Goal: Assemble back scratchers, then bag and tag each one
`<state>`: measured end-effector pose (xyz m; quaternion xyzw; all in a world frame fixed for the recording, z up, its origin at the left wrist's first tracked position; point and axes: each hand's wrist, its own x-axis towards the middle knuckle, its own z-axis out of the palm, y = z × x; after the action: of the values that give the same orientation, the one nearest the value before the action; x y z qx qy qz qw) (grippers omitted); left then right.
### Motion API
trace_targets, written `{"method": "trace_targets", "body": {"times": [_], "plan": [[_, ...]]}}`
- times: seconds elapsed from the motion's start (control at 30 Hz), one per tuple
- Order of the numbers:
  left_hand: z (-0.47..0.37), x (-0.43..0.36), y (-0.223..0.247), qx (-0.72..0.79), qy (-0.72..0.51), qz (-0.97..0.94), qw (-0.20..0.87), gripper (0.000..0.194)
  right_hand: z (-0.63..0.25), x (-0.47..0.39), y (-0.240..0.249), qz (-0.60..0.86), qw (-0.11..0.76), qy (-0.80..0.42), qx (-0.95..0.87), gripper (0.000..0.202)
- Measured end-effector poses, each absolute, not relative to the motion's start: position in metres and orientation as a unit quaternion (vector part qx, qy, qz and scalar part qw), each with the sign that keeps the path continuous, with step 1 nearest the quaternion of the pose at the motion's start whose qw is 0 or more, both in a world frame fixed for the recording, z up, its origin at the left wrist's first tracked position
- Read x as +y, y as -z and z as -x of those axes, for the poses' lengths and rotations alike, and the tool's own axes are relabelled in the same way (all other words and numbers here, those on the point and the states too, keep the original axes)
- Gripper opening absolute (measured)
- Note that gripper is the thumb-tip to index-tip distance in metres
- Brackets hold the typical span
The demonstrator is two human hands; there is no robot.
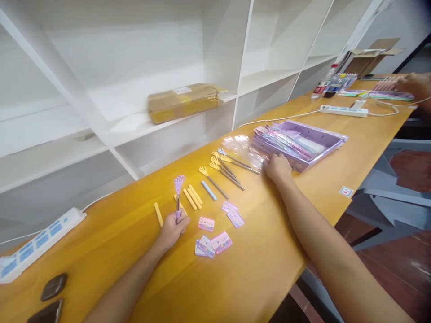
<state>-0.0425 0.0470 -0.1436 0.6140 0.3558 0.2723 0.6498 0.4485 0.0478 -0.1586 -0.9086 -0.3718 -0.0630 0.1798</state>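
My left hand (174, 229) is closed around the handle of a purple back scratcher (178, 184), its claw end pointing up. Over at the clear plastic bags (247, 150), my right hand (278, 168) has its fingers bent down at the bags' edge, apparently pinching one; the fingertips are partly hidden. Between the hands lie several back scratchers with yellow claws (215, 179) and metal rods, and one with a blue claw (221, 151). Nearer my left hand are loose yellow handle tubes (192, 197) and a blue tube (209, 190). Small printed cards (221, 242) are spread in front.
A purple display box (332, 150) with wrapped items stands right of the bags. Power strips (38, 244) lie at both ends, with cables. Bottles (325, 83) and an open carton (370, 60) stand farther off, near another person's hand (412, 85). Shelves with a taped box (183, 102) line the back.
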Motion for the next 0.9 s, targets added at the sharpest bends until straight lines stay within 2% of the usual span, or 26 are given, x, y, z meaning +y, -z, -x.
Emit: {"method": "trace_targets", "body": {"times": [0.13, 0.27, 0.33, 0.6, 0.73, 0.77, 0.83, 0.9], "plan": [[0.041, 0.047, 0.14, 0.359, -0.26, -0.619, 0.648, 0.05, -0.452, 0.045, 0.157, 0.908, 0.174, 0.072, -0.374, 0.043], [0.041, 0.048, 0.14, 0.365, -0.251, -0.62, 0.647, 0.05, -0.452, 0.047, 0.159, 0.914, 0.173, 0.083, -0.356, 0.061], [0.041, 0.048, 0.141, 0.362, -0.248, -0.621, 0.649, 0.05, -0.451, 0.048, 0.16, 0.918, 0.177, 0.073, -0.347, 0.062], [0.041, 0.047, 0.139, 0.347, -0.246, -0.616, 0.662, 0.05, -0.445, 0.037, 0.142, 0.907, 0.228, 0.088, -0.342, 0.041], [0.044, 0.042, 0.138, 0.309, -0.268, -0.6, 0.688, 0.033, -0.42, 0.044, 0.103, 0.867, 0.301, 0.138, -0.373, 0.039], [0.044, 0.041, 0.137, 0.294, -0.282, -0.592, 0.696, 0.034, -0.407, 0.048, 0.09, 0.842, 0.322, 0.147, -0.407, 0.038], [0.043, 0.04, 0.137, 0.27, -0.316, -0.569, 0.709, 0.054, -0.369, 0.055, 0.062, 0.774, 0.352, 0.15, -0.505, 0.041], [0.042, 0.04, 0.137, 0.264, -0.342, -0.545, 0.718, 0.063, -0.318, 0.057, 0.039, 0.697, 0.361, 0.144, -0.602, 0.047]]}}
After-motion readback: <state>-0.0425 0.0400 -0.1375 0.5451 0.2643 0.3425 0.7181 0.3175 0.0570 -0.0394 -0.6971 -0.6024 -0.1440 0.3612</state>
